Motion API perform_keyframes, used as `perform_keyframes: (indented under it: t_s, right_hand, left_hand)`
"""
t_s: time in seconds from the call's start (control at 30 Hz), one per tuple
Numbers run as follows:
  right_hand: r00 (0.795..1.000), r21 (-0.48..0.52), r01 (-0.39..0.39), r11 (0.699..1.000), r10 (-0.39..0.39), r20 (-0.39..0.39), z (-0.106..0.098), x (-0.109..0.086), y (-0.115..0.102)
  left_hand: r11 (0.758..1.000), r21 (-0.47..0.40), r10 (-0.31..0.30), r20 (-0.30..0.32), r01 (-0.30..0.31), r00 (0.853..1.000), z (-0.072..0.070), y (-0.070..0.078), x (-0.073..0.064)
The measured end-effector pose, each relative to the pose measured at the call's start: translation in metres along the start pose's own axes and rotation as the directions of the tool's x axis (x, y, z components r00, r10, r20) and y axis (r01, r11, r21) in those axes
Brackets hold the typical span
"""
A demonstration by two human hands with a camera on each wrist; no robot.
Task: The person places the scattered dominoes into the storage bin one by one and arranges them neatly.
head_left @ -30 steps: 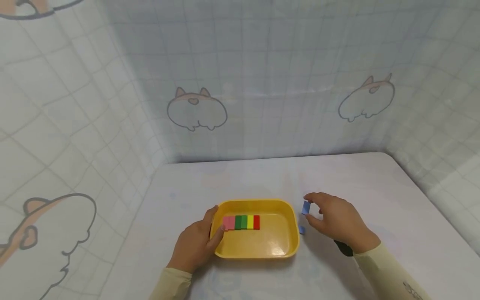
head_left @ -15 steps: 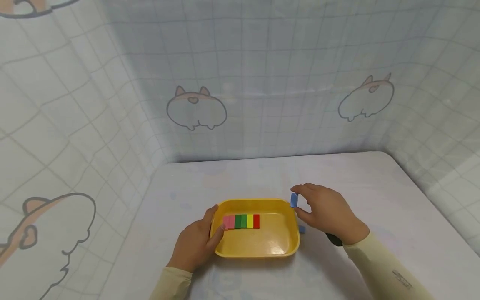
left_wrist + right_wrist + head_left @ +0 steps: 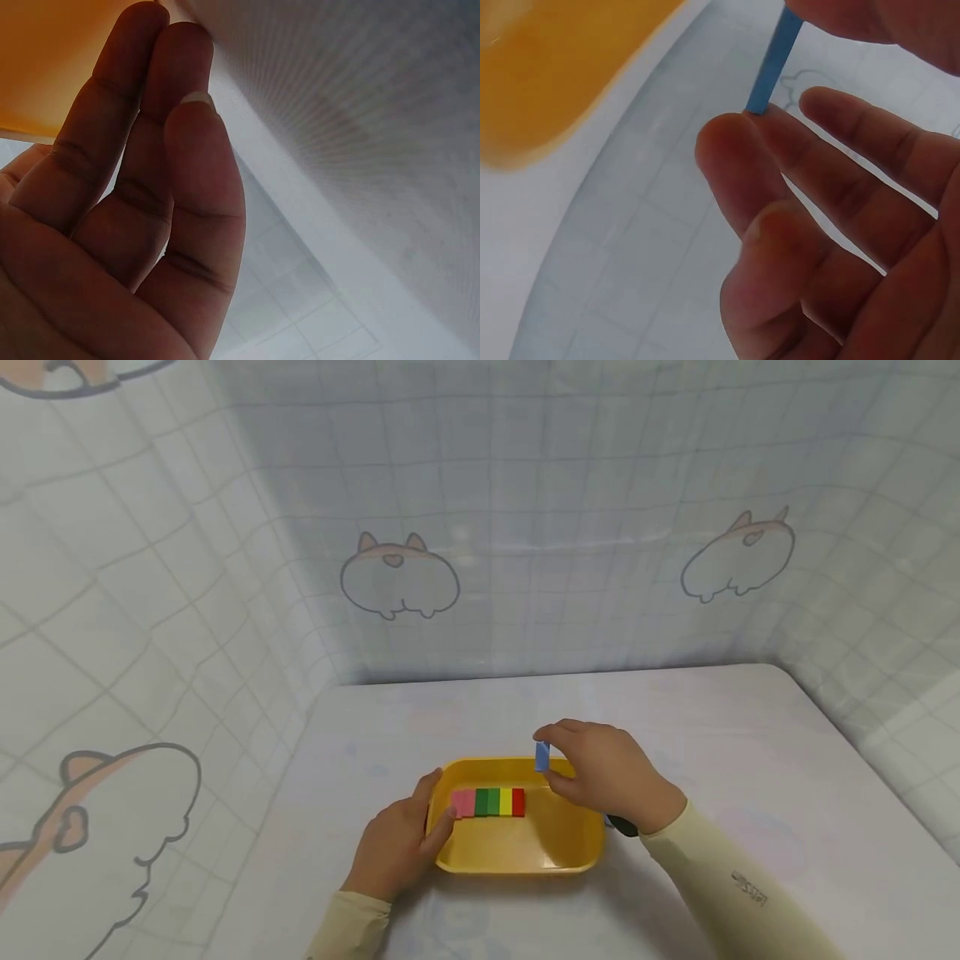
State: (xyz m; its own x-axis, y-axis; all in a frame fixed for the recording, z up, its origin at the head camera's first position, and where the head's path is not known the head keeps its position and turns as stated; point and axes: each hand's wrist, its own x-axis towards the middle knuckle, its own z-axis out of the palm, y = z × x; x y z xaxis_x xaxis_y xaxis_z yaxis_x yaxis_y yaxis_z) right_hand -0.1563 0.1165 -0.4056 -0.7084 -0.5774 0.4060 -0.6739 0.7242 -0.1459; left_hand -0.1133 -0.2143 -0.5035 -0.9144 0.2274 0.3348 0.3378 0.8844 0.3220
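Note:
In the head view a yellow tray [image 3: 517,847] stands on the table. My left hand [image 3: 397,843] grips its left side, thumb over the rim and the other fingers along the outside; the left wrist view shows those fingers [image 3: 112,112] beside the orange-looking tray wall. Thumb and fingertips of my right hand [image 3: 603,772] pinch a thin blue tile [image 3: 542,757] by its ends, upright above the tray's back rim. Inside the tray, a row of tiles lies side by side: pink [image 3: 463,803], dark green [image 3: 482,802], green [image 3: 493,802], yellow [image 3: 506,802] and red [image 3: 518,802].
A second blue piece [image 3: 609,821] lies beside the tray's right side, mostly hidden under my right wrist. The white table [image 3: 712,718] is bounded by hanging grid-patterned cloth [image 3: 562,568] at the back and both sides.
My right hand has lifted the blue tile and carried it left, from beside the tray to above its back rim. The left hand keeps its grip on the tray.

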Motion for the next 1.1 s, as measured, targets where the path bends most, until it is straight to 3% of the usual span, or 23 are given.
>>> perform_keyframes:
  t_s: [0.4,0.7,1.1]
  right_hand:
    - [0.992,0.053,0.012,0.999,-0.019,0.123,0.020,0.027,-0.028]
    - [0.968,0.021,-0.010,1.000,0.004,0.252,0.037,0.024,-0.036]
    - [0.933,-0.069,-0.084,0.994,0.103,0.345,0.057,0.025,-0.033]
  left_hand:
    - [1.000,-0.001,0.004,0.000,-0.004,1.000,-0.003,-0.001,0.002]
    - [1.000,0.002,0.017,-0.003,-0.017,1.000,0.001,-0.004,0.001]
    - [1.000,-0.002,0.013,0.014,-0.013,1.000,0.000,-0.005,0.001]
